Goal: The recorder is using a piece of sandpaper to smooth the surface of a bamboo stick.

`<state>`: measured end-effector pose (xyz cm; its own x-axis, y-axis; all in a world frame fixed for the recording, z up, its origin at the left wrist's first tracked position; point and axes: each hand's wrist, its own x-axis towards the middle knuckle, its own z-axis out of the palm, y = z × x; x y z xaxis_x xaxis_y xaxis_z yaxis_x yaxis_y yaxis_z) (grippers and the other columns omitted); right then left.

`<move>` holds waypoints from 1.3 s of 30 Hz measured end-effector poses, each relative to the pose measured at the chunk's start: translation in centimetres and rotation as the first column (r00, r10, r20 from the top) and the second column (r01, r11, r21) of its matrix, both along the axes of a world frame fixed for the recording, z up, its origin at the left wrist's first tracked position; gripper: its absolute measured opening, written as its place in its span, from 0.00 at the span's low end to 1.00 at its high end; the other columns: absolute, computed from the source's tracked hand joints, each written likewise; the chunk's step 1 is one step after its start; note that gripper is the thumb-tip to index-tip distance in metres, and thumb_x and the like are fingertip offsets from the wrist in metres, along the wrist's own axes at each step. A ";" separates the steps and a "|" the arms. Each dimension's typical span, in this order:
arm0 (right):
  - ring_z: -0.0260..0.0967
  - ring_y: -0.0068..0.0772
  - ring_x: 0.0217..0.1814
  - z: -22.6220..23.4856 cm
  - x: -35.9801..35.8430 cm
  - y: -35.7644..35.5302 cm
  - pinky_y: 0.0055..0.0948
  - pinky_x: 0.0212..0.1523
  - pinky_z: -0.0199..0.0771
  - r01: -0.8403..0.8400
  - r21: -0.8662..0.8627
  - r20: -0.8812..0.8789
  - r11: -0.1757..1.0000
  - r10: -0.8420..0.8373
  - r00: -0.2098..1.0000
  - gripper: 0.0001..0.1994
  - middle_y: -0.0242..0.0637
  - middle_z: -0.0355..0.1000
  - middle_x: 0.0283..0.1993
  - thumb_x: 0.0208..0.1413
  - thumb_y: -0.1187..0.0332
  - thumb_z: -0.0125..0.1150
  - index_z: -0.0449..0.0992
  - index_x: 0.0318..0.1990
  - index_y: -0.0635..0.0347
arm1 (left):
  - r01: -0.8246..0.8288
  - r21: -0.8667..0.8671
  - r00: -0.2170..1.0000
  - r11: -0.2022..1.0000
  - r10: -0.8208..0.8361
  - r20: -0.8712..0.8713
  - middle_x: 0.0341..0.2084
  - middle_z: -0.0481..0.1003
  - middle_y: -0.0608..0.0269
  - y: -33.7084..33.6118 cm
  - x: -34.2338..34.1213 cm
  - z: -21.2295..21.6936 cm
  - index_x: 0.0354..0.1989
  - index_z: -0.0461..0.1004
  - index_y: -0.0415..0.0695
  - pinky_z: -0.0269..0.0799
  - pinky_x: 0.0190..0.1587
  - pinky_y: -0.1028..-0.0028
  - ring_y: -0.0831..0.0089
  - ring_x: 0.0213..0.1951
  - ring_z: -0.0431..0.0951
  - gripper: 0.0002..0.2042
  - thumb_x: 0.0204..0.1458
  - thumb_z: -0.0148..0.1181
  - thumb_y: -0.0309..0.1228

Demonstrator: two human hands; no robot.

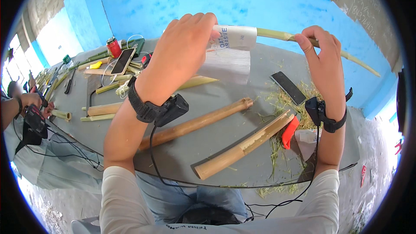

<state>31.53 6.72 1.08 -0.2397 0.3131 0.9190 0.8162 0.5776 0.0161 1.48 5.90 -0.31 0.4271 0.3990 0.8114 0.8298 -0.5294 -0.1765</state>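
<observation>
The person's left hand (184, 45) is raised above the grey table (173, 156), its fingers curled over a folded sheet of sandpaper (232, 39) that wraps a thin green bamboo strip (277, 35); the back of the hand hides the fingertips and the near end of the strip, so where the strip ends on the left cannot be made out. The right hand (320, 54) is closed round the same strip farther to the right, well apart from the left hand, and the strip runs on past it, bending down toward the blue wall (260, 0). Both wrists carry black straps with small black boxes, and cables drop from them out of sight below the table edge. On the table beneath the hands lie two thick tan bamboo poles (203, 121), the nearer one split open along part of its length, with a black phone (289, 87) and a scatter of green shavings (299, 104) on the right. An orange-handled tool (289, 132) lies just beside the split pole, its blade partly covered. Far left stand a red can (114, 47) and a second phone (123, 60) among shorter bamboo pieces. At the left rim another person's hands (32, 102) hold something dark, too warped to identify.
</observation>
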 end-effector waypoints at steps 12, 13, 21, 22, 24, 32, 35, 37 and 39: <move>0.58 0.37 0.24 1.1 1.2 0.3 0.35 0.34 0.64 -0.005 -0.421 -0.112 0.907 -0.047 0.993 0.22 0.37 0.64 0.20 0.69 0.52 0.59 0.75 0.31 0.64 | -0.073 0.078 0.997 0.994 0.075 -0.017 0.30 0.75 0.60 -0.7 0.4 0.5 0.37 0.69 0.42 0.67 0.41 0.59 0.58 0.37 0.75 0.06 0.54 0.58 0.20; 0.58 0.37 0.24 1.0 1.2 0.3 0.35 0.34 0.64 -0.005 -0.420 -0.112 0.907 -0.047 0.993 0.22 0.37 0.64 0.20 0.69 0.52 0.59 0.75 0.31 0.64 | -0.049 0.071 0.999 0.996 0.049 -0.002 0.30 0.75 0.60 -0.5 0.3 0.4 0.37 0.69 0.42 0.68 0.41 0.59 0.57 0.36 0.75 0.06 0.54 0.59 0.21; 0.71 0.33 0.46 0.8 0.4 -0.5 0.39 0.62 0.57 0.001 -0.075 0.015 0.997 0.001 1.000 0.16 0.31 0.74 0.39 0.69 0.54 0.58 0.76 0.40 0.59 | -0.041 0.071 0.999 0.997 0.041 0.001 0.30 0.76 0.60 -0.3 0.0 0.3 0.38 0.68 0.42 0.68 0.40 0.59 0.57 0.36 0.75 0.06 0.55 0.59 0.20; 0.71 0.33 0.46 0.7 0.4 -0.2 0.39 0.62 0.57 0.001 -0.074 0.017 0.997 0.000 1.000 0.16 0.31 0.74 0.39 0.69 0.54 0.58 0.76 0.40 0.59 | -0.039 0.112 0.999 0.993 0.039 0.001 0.30 0.76 0.60 -0.2 -0.1 0.4 0.38 0.68 0.42 0.68 0.40 0.59 0.57 0.36 0.75 0.06 0.55 0.59 0.20; 0.71 0.37 0.40 0.4 0.5 0.5 0.39 0.60 0.60 -0.077 -0.046 -0.068 0.996 0.073 0.995 0.19 0.35 0.72 0.32 0.70 0.53 0.56 0.76 0.35 0.61 | -0.044 0.107 0.999 0.993 0.043 0.011 0.30 0.76 0.61 -0.5 0.3 0.6 0.37 0.69 0.43 0.68 0.41 0.59 0.57 0.36 0.75 0.06 0.55 0.59 0.20; 0.64 0.42 0.26 0.8 0.7 0.6 0.40 0.53 0.62 0.004 -0.502 -0.048 0.865 -0.032 0.998 0.27 0.40 0.64 0.19 0.69 0.50 0.58 0.71 0.25 0.65 | -0.042 0.057 0.999 0.997 0.043 -0.016 0.29 0.76 0.61 -0.5 0.4 0.1 0.36 0.70 0.43 0.67 0.42 0.59 0.58 0.37 0.75 0.05 0.55 0.59 0.20; 0.66 0.39 0.31 0.3 0.7 0.4 0.40 0.56 0.60 0.008 -0.287 0.014 0.958 -0.004 1.000 0.23 0.37 0.68 0.24 0.67 0.50 0.61 0.72 0.29 0.63 | -0.092 -0.084 0.996 0.992 0.093 0.012 0.37 0.78 0.54 -0.9 0.5 0.3 0.44 0.70 0.42 0.68 0.49 0.59 0.52 0.43 0.75 0.10 0.56 0.53 0.16; 0.67 0.38 0.35 0.0 0.6 0.3 0.39 0.58 0.59 -0.004 -0.137 0.033 0.991 0.008 0.999 0.21 0.36 0.70 0.28 0.66 0.51 0.62 0.73 0.32 0.62 | -0.039 0.087 0.999 0.995 0.039 0.003 0.29 0.75 0.60 -0.4 0.4 0.1 0.37 0.69 0.42 0.68 0.40 0.59 0.58 0.37 0.75 0.05 0.55 0.58 0.19; 0.68 0.37 0.43 0.0 0.6 0.3 0.39 0.62 0.56 0.011 -0.047 0.048 0.999 -0.009 0.999 0.18 0.35 0.72 0.36 0.64 0.52 0.65 0.73 0.38 0.60 | -0.044 0.085 0.999 0.995 0.044 -0.003 0.29 0.75 0.59 -0.4 0.3 0.1 0.37 0.69 0.42 0.68 0.40 0.59 0.58 0.36 0.75 0.05 0.55 0.58 0.19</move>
